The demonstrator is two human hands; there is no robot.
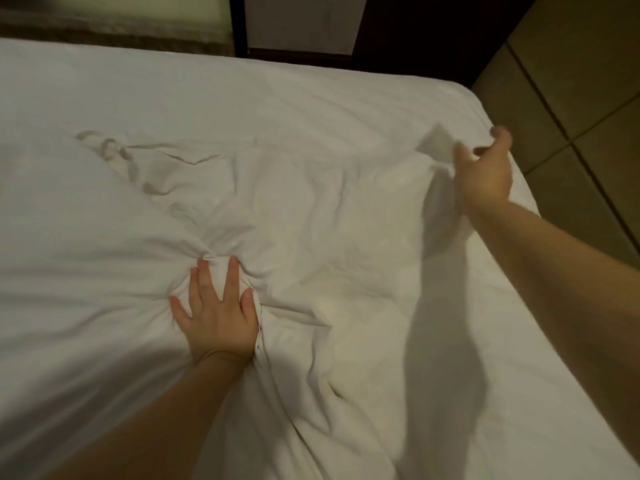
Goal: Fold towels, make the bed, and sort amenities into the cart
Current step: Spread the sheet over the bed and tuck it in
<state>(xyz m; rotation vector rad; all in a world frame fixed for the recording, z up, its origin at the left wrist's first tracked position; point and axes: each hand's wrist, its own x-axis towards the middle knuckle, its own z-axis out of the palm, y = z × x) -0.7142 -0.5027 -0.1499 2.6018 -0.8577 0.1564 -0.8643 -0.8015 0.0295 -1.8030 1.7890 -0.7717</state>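
Bed-making stage, partly done, judging by the wrinkles.

At 9 o'clock: white sheet (86, 237) lying fairly flat over the bed (571, 393), with a few creases and a twisted ridge running from 10 o'clock toward the centre.

At 7 o'clock, just left of centre: left hand (216, 317) pressed palm-down on the sheet, fingers (231, 275) spread wide, grip open and holding nothing, cloth bunched into a star of folds under the fingertips. Seemingly pinning the fabric in place.

Centre to 5 o'clock: heaviest rumpling, deep folds, shadow of the arm across it. Not yet smoothed.

At 2 o'clock: right hand (485, 174) raised off the bed near its far right corner, grip closed on a lifted fold of the sheet, slightly blurred.

At 3 o'clock, beyond the bed edge: tiled floor (588, 116). At 12 o'clock: dark furniture, too dim to identify.

Left to do, as far as visible: pulling the sheet taut, flattening the middle, squaring the corner. No towels, amenities or cart in view, so no judging those parts.
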